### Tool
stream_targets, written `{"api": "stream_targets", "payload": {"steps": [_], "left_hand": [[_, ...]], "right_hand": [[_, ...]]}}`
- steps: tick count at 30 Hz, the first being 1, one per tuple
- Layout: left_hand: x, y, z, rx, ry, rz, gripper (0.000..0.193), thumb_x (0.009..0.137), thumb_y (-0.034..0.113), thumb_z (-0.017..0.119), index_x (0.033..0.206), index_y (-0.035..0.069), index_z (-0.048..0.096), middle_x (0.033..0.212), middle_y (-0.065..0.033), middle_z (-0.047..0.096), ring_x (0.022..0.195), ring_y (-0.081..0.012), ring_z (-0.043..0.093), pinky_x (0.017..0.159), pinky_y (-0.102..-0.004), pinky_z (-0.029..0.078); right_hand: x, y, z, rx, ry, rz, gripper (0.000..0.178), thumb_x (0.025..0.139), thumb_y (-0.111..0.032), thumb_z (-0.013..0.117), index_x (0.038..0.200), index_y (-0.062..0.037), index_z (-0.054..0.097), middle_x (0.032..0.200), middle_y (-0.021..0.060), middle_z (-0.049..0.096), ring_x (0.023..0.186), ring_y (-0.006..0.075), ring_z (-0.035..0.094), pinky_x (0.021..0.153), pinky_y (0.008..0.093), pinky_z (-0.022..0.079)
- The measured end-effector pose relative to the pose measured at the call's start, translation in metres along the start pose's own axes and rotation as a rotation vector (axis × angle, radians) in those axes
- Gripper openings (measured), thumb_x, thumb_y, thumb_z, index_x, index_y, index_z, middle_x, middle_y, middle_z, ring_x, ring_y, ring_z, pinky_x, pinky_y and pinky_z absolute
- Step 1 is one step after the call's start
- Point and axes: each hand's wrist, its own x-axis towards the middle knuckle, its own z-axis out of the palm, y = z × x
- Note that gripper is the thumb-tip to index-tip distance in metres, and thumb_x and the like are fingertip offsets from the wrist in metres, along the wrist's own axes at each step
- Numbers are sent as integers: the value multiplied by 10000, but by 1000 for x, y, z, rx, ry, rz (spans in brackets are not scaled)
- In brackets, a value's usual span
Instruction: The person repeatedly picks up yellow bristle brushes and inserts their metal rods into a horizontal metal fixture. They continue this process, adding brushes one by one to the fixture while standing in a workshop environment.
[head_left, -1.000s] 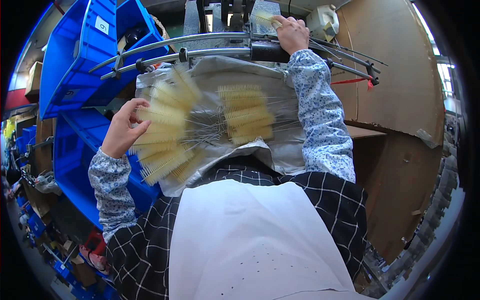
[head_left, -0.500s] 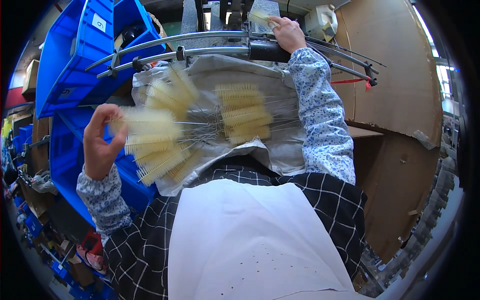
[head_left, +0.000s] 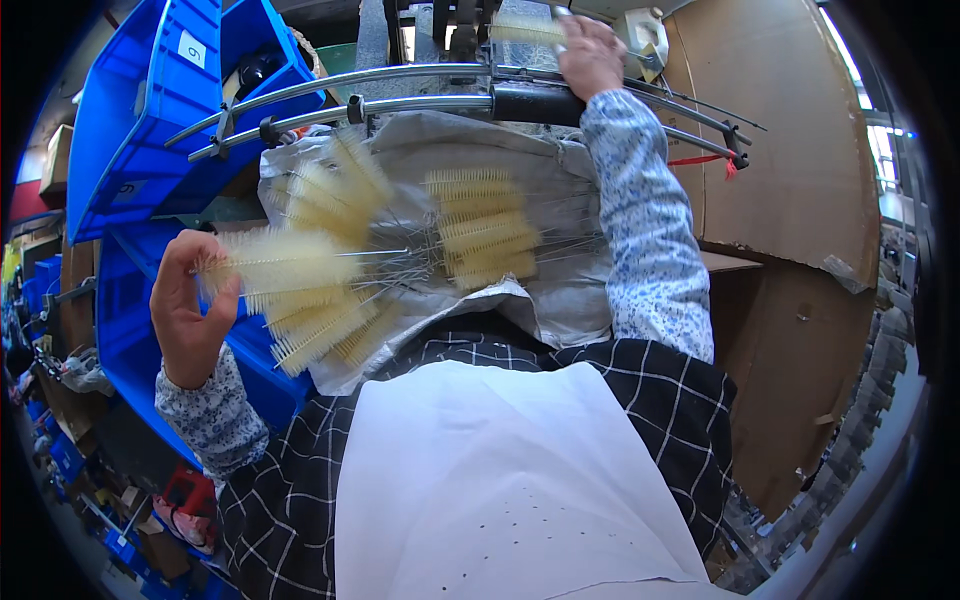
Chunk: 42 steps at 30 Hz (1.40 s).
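At the left, my left hand (head_left: 190, 310) pinches a pale yellow bristle brush (head_left: 290, 258) by its bristle end; its thin metal wire stem points right. The bristles look slightly blurred. Beyond the metal rails, my right hand (head_left: 592, 58) has its fingers closed at the end of another pale bristle brush (head_left: 525, 30), partly hiding it. Below the held brush lies a fanned pile of brushes (head_left: 320, 335), with more brushes (head_left: 340, 195) behind it. A stacked group of brushes (head_left: 485, 225) lies in the middle, stems toward the right. All rest on a grey-white sheet (head_left: 420, 135) over my lap.
Two curved metal rails (head_left: 420, 103) with clamps cross in front of me, with a black sleeve (head_left: 535, 104) on one. Blue bins (head_left: 130, 150) stand at the left. Large cardboard (head_left: 780, 150) rises at the right, near a white jug (head_left: 645, 42). A red ribbon (head_left: 730, 170) hangs from the rail end.
My left hand has moved slightly left and toward me with its brush, drawing it a little out over the pile. My right hand has shifted slightly up and right, still at its brush.
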Motion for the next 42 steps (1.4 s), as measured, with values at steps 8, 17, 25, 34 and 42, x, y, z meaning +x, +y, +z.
{"api": "stream_targets", "payload": {"steps": [8,17,25,34,42], "left_hand": [[0,-8,-4,-22,39,3,268,668,-24,547,920,14,465,907,-60,464,854,-132,440,795,-251,337],[-4,-1,-11,-35,86,18,282,662,-27,549,929,16,469,909,-59,465,854,-129,442,786,-247,341],[7,2,0,-6,47,58,281,660,-32,542,926,25,471,903,-50,460,801,-108,433,726,-225,347],[0,-3,-8,-40,110,4,270,690,5,545,950,25,476,909,-52,476,839,-114,457,755,-234,369],[6,-8,-6,-121,131,-22,287,744,35,503,1026,20,448,899,-48,486,763,-90,490,682,-209,401]], "right_hand": [[-21,18,-3,351,-92,253,362,745,-211,519,1096,-124,541,1040,78,560,978,252,515,846,410,367],[-6,-44,-6,334,-109,239,280,734,-161,497,988,-80,580,989,94,574,928,253,546,789,418,398],[12,-118,-17,293,-191,247,294,754,-158,479,1028,-79,551,1011,87,565,940,258,543,792,417,394],[-2,-61,-12,273,-161,228,273,741,-160,484,990,-93,572,984,88,576,916,252,556,777,414,404],[-1,47,-2,489,-307,261,304,777,-285,496,1049,-175,575,955,105,586,904,270,556,778,384,429]]}}
